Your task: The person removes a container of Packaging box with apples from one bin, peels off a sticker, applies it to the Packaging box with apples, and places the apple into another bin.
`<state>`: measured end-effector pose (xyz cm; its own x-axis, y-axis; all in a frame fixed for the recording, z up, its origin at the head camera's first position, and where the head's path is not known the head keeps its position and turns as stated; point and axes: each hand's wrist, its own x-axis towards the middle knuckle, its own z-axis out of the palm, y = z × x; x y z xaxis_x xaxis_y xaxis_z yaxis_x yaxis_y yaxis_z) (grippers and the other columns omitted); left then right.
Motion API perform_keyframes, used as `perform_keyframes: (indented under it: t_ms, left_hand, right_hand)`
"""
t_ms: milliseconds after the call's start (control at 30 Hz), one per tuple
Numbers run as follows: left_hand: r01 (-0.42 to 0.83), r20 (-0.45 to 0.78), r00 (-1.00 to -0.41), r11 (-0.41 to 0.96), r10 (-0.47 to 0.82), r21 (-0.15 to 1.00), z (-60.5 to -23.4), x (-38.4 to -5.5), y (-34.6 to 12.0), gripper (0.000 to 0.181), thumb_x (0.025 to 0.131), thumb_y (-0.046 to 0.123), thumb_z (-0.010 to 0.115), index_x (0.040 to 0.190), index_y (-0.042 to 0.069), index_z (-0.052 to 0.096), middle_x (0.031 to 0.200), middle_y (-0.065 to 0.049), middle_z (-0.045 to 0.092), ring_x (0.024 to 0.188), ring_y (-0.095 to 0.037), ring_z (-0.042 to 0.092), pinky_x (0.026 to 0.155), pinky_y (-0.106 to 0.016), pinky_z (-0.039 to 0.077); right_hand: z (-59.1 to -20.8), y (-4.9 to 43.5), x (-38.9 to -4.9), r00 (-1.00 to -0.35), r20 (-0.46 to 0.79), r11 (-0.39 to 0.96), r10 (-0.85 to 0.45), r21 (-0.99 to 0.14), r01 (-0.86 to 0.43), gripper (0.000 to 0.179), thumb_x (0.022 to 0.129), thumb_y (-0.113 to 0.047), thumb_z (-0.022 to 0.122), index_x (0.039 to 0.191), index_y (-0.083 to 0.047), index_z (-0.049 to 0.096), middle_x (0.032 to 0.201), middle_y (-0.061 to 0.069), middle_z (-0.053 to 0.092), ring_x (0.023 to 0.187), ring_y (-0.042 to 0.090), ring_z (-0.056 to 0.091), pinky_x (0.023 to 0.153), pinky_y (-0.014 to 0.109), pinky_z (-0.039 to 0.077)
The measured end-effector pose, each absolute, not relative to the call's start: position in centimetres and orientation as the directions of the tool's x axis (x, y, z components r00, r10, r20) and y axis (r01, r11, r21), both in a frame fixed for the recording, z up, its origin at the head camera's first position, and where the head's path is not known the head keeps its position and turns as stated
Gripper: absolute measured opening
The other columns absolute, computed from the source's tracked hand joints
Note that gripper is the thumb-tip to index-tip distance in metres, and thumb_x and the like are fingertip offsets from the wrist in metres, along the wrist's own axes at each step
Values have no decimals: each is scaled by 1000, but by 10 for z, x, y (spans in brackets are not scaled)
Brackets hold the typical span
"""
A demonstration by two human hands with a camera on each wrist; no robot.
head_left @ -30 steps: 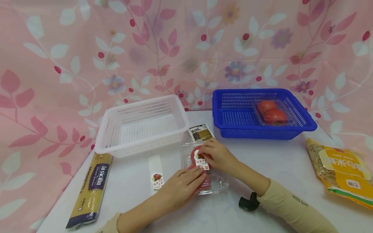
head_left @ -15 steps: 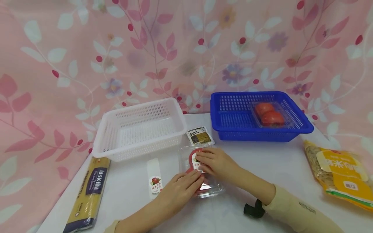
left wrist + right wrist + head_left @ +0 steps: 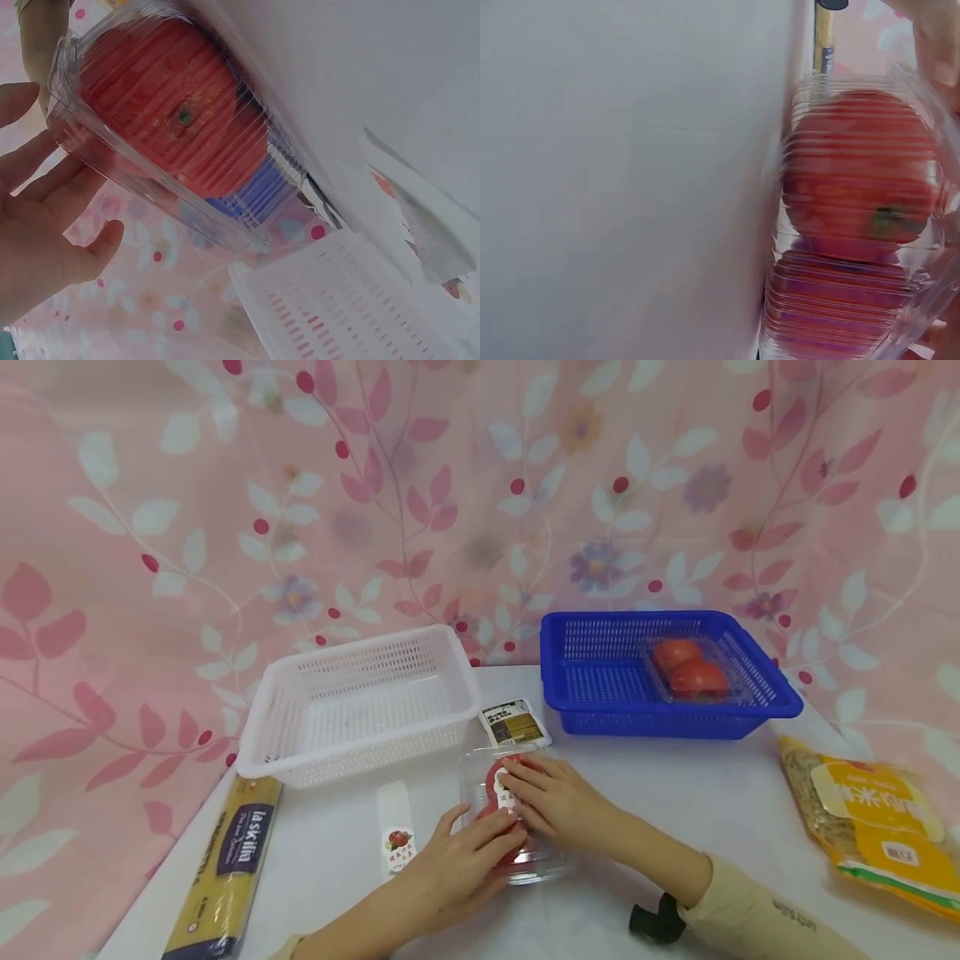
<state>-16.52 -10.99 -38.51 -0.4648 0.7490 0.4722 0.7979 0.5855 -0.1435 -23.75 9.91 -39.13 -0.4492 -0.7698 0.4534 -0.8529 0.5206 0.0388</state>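
A clear plastic clamshell box (image 3: 474, 767) with red tomatoes (image 3: 172, 105) inside lies on the table. On its lid is a white label (image 3: 504, 789) with a fruit picture, partly covered by fingers. My right hand (image 3: 558, 797) lies over the lid, its fingers extended across the label. My left hand (image 3: 459, 864) rests on the near left part of the box, fingertips at the label's lower end. In the left wrist view its fingers (image 3: 56, 176) look extended along the box. A strip with a similar label (image 3: 397, 835) lies left of the box.
Behind stand a white basket (image 3: 360, 752) and a blue basket (image 3: 667, 722) holding another box of tomatoes (image 3: 693, 672). Between them lies a flat packet (image 3: 514, 723). A spaghetti pack (image 3: 228, 868) is at left, a yellow bag (image 3: 873, 818) at right. A black object (image 3: 656, 920) sits by the right sleeve.
My right hand has gone from pinching at the label's upper part to lying flatter over it. My left hand stays on the box. The whole head view has shifted slightly.
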Motion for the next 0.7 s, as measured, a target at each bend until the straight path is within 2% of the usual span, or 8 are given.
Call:
perform_keyframes:
  t_ms: [67,167,267,400,500,633,700]
  left_hand:
    - [802,474,-489,591,732,-85,-384,-166,-111,54,76,28,72,124,12,55,126,-6,52,117,-16,48,92,-46,37]
    - [770,417,-592,637,690,40,-384,-168,-115,61,81,35,66,134,12,45,137,-13,41,126,-26,39,93,-47,37]
    - [696,299,-709,702,639,151,-385,-170,-118,66,85,45,59,141,17,36,146,-14,28,131,-39,27,95,-51,36]
    - [591,151,-807,776,571,220,-383,-174,-119,72,85,59,49,143,22,31,149,-10,22,127,-51,24,97,-56,32]
    - [530,86,-846,808,527,257,-382,-179,-118,79,81,68,45,144,23,28,151,-10,17,123,-53,30,95,-55,35]
    - [500,40,-856,805,516,319,-382,-185,-114,88,77,74,44,147,28,18,153,-9,9,115,-42,47,88,-48,44]
    - [501,32,-851,792,524,348,-382,-187,-111,89,75,75,44,147,30,16,153,-7,5,112,-36,51,86,-46,46]
  right_hand:
    - [-393,100,-237,-452,445,519,-773,35,-854,45,89,-25,56,129,-5,53,132,11,50,123,31,41,94,47,37]
    - [-392,100,-235,-480,406,520,-777,-14,-854,46,91,-27,53,132,-6,49,136,10,46,127,30,37,97,48,34]
    - [-390,101,-233,-521,365,534,-772,-74,-842,47,92,-29,53,134,-8,48,136,7,46,128,29,35,100,49,32]
    - [-387,104,-229,-565,350,573,-747,-90,-814,50,89,-33,57,132,-8,50,136,8,47,128,30,35,99,50,31]
    - [-385,108,-225,-625,348,630,-698,-115,-768,53,87,-37,58,131,-9,51,138,13,42,126,37,34,96,55,33]
    - [-383,113,-219,-750,273,731,-603,-188,-656,58,87,-46,54,135,-15,46,143,15,34,119,41,40,87,58,38]
    - [-382,114,-217,-789,220,752,-573,-240,-613,62,88,-48,52,138,-14,42,144,16,32,116,41,45,84,58,41]
